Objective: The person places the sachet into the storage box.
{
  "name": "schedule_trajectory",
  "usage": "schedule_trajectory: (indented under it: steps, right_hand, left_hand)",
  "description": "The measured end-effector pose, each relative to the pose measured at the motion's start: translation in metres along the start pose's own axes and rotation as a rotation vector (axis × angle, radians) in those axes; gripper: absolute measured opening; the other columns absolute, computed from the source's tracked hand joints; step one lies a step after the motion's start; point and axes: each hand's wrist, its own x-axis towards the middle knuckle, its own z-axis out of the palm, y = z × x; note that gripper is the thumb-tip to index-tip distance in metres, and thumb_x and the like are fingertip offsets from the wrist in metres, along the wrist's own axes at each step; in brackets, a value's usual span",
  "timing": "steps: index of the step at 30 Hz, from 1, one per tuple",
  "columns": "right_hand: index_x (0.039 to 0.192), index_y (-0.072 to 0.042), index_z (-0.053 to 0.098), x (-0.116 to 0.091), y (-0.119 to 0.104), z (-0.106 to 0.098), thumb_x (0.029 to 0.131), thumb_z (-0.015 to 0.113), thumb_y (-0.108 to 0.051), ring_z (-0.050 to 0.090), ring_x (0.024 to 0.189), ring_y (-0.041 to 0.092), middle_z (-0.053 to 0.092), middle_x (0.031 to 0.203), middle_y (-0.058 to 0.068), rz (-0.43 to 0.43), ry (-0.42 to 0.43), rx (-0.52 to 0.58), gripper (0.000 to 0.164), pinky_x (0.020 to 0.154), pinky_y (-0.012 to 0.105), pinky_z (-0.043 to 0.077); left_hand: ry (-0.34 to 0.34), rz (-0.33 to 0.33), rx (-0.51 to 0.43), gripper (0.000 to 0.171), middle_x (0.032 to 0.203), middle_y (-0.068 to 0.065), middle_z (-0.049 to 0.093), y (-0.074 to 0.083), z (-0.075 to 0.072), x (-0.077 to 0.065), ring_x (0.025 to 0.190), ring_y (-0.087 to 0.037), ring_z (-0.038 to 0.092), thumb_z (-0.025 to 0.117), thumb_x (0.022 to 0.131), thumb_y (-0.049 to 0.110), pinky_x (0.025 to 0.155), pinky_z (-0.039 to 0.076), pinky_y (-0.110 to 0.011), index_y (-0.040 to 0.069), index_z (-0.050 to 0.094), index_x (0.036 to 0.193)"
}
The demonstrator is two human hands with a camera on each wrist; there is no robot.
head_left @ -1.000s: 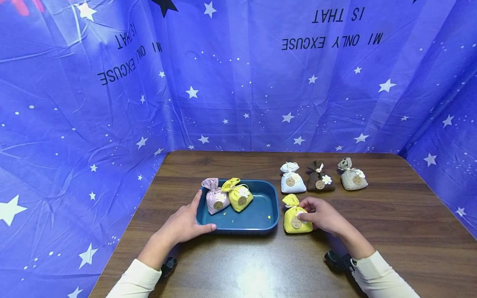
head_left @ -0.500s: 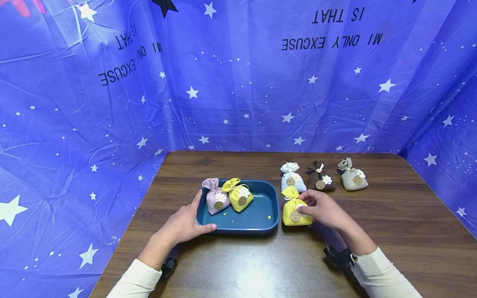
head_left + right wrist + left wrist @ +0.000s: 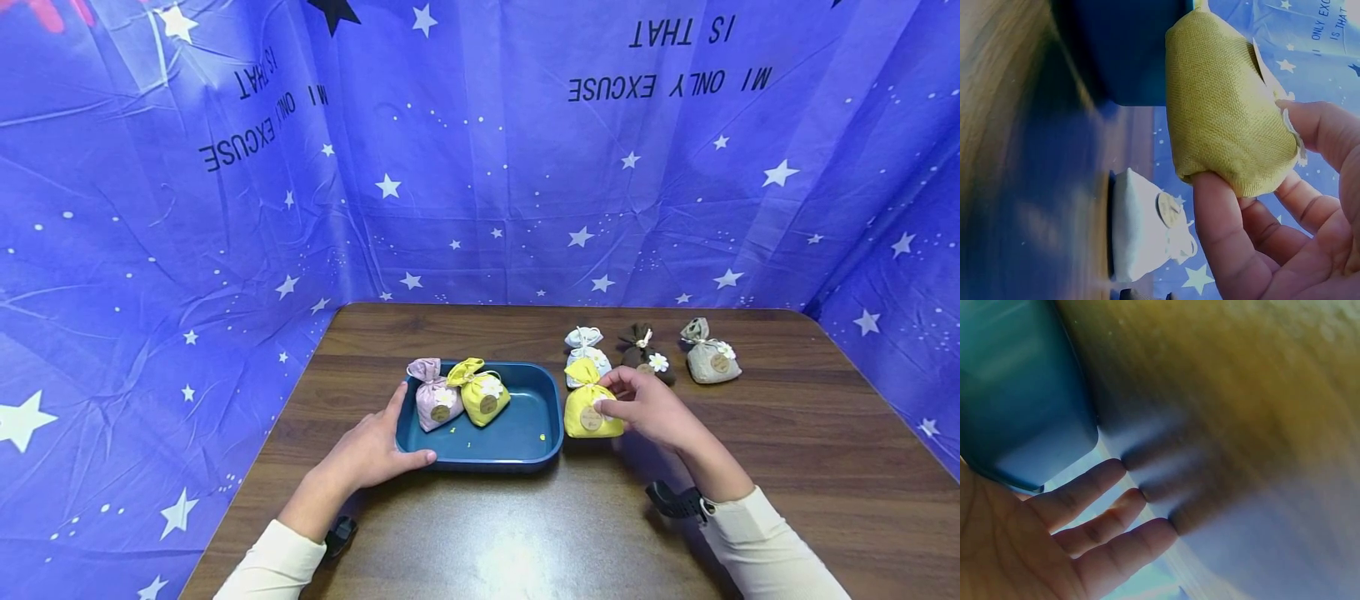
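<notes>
My right hand (image 3: 648, 407) pinches a yellow cloth sachet (image 3: 592, 408) by its right side, between the thumb and fingers. In the right wrist view this yellow sachet (image 3: 1229, 106) hangs above the table. My left hand (image 3: 367, 450) rests against the left end of a blue tray (image 3: 517, 460), fingers straight along the outside and thumb at the front rim. Inside the tray a pink sachet (image 3: 433, 407) and another yellow sachet (image 3: 482, 398) lean side by side at the left. In the left wrist view the fingers (image 3: 1116, 556) extend beside the tray wall.
A white sachet (image 3: 583, 340), partly hidden by the held one, a brown sachet (image 3: 637, 354) and a beige sachet (image 3: 708, 363) stand in a row at the back right of the wooden table (image 3: 787, 433). A blue star-printed curtain (image 3: 480, 150) surrounds the table's back and sides.
My right hand has raised the yellow sachet from the table and carried it slightly away from me and left, beside the tray. The left hand and tray have stayed put.
</notes>
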Motion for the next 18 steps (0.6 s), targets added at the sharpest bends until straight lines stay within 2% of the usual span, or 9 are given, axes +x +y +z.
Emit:
schedule_trajectory:
  steps: [5, 11, 18]
  right_hand:
    - [0.111, 0.004, 0.061, 0.004, 0.000, 0.000, 0.087, 0.074, -0.008, 0.057, 0.069, 0.017, 0.064, 0.092, 0.012, -0.007, 0.016, 0.005, 0.030, 0.052, 0.032, 0.050]
    - [0.111, 0.006, 0.060, 0.008, 0.000, -0.002, 0.087, 0.074, -0.007, 0.057, 0.069, 0.016, 0.063, 0.089, 0.012, -0.012, 0.033, 0.003, 0.030, 0.053, 0.034, 0.052]
    - [0.112, 0.003, 0.061, 0.010, -0.010, -0.002, 0.088, 0.074, -0.010, 0.057, 0.071, 0.017, 0.065, 0.095, 0.013, -0.019, 0.038, 0.007, 0.031, 0.054, 0.034, 0.052]
  left_hand:
    - [0.002, 0.002, -0.005, 0.124, 0.136, -0.031, 0.052, 0.001, 0.000, 0.000, 0.124, -0.045, 0.052, 0.070, 0.073, 0.073, 0.098, 0.043, -0.058, 0.012, 0.007, 0.160]
    - [-0.005, -0.002, -0.010, 0.124, 0.137, -0.031, 0.052, 0.001, 0.000, 0.000, 0.125, -0.045, 0.051, 0.070, 0.073, 0.074, 0.099, 0.042, -0.059, 0.012, 0.007, 0.160]
    - [-0.001, -0.003, -0.008, 0.124, 0.137, -0.031, 0.052, 0.001, 0.000, 0.000, 0.125, -0.045, 0.051, 0.070, 0.073, 0.074, 0.099, 0.042, -0.058, 0.013, 0.008, 0.160]
